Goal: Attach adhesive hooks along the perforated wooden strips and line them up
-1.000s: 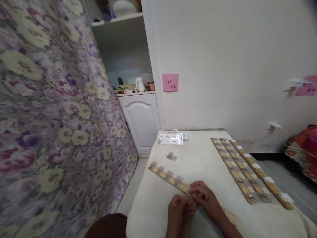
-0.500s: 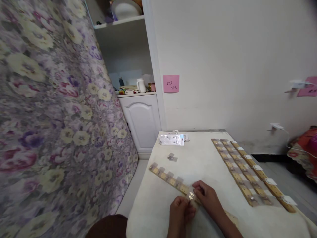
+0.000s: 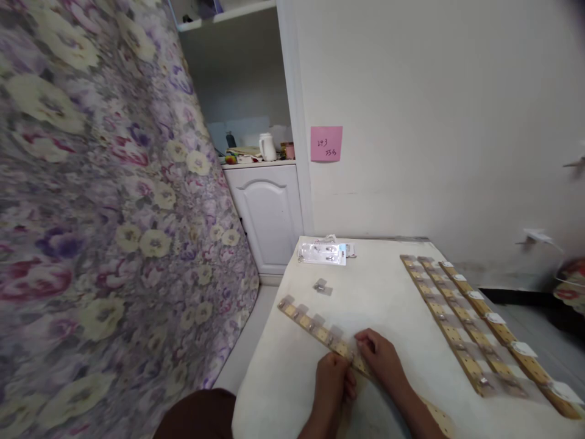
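Observation:
A long perforated wooden strip lies slantwise on the white table, with small clear packets holding metal pieces fixed along it. My left hand and my right hand are both closed in a pinch on the strip's near part, fingertips meeting over a small packet that I cannot see clearly. One loose small packet lies farther back.
Three more wooden strips with packets and white tags lie side by side at the right. A clear packaged item sits at the table's far edge. A floral cloth hangs at the left, a white cabinet stands behind, and a pink note is on the wall.
Half a second ago my hands held a small clear packet just above the strip; now they are down on the strip and the packet is hidden. The view shifted slightly left and down.

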